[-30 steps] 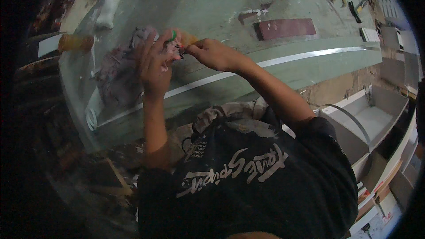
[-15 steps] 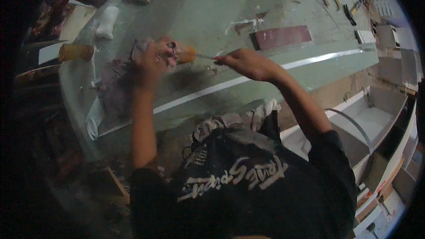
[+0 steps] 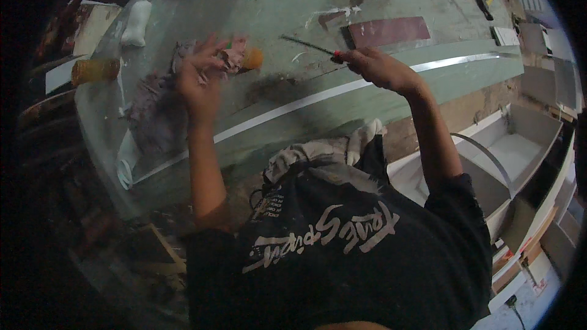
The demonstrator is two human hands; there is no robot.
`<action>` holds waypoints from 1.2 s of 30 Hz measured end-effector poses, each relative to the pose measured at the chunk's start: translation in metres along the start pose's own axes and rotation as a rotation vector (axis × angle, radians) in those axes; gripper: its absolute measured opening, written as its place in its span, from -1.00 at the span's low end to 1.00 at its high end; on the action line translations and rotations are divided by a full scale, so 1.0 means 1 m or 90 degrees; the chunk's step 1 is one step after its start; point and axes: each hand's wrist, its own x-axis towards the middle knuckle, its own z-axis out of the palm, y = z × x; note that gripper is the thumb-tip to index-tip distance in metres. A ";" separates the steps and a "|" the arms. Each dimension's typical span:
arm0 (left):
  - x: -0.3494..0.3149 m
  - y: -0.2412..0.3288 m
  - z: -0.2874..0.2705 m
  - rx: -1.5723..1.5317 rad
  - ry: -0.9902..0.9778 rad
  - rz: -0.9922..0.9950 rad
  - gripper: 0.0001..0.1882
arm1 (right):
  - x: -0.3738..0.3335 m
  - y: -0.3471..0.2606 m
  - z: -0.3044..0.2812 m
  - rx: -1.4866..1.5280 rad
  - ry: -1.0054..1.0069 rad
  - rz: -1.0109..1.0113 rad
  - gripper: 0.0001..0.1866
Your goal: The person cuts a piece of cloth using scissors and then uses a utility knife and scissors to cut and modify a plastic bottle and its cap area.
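My right hand [image 3: 382, 70] is closed round the handle of a screwdriver-like tool [image 3: 306, 44], which has a long thin dark shaft and a red part by my fingers. The shaft points left over the table, apart from the orange container [image 3: 253, 58]. My left hand [image 3: 200, 79] is blurred, its fingers bent at a crumpled pinkish rag [image 3: 233, 56]. That rag sits against the container and covers part of it. Below and left of this hand spreads a greyish-purple cloth [image 3: 150, 107].
A long white strip [image 3: 293, 106] runs along the near side of the green table [image 3: 275, 0]. A dark red block [image 3: 390, 32] lies at right, pliers [image 3: 483, 5] beyond. At left are a second amber container [image 3: 96, 71] and a white roll [image 3: 136, 23]. White boxes [image 3: 520, 140] stand at lower right.
My right hand has moved right, drawing the shaft away from the orange container. My left hand, rag and container have shifted slightly left and up in the picture.
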 end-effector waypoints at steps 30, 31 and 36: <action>-0.052 -0.003 -0.041 -0.088 0.272 -0.182 -0.82 | 0.045 -0.052 0.075 -0.015 -0.063 -0.077 -0.37; -0.048 0.002 -0.034 -0.047 0.258 -0.219 -0.79 | 0.041 -0.051 0.072 0.024 -0.052 -0.063 -0.39; -0.036 0.009 -0.016 0.034 0.002 -0.448 -0.71 | 0.033 -0.040 0.074 0.057 0.008 -0.113 -0.33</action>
